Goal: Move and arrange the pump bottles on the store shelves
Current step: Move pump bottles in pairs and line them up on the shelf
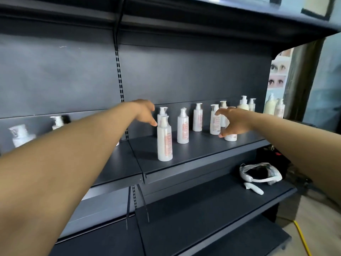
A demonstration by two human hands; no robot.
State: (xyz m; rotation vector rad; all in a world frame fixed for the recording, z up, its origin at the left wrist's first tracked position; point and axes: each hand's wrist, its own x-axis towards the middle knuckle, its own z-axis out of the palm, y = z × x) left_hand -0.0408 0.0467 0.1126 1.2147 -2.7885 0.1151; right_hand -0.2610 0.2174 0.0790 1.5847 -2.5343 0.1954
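The shelf [203,156] carries the bottles [182,126] in a loose scatter. Both hands reach in with fingers relaxed, grasping nothing: left hand [145,112] by the nearest bottle [164,139], right hand [233,121] spread before another. Better to grip each low on its body and slide it into line. I count about eight bottles here, two at far left, roughly four at far right.

Both bare forearms reach forward and upward, converging toward the middle; the left hand [145,112] hangs from a bent wrist, palm down, fingers relaxed and drooping, holding nothing; the right hand [233,121] is spread, index finger stretched leftward, thumb dropped low, the other fingers loosely curved; whether it grips anything cannot be told; the left arm fills the lower left corner.
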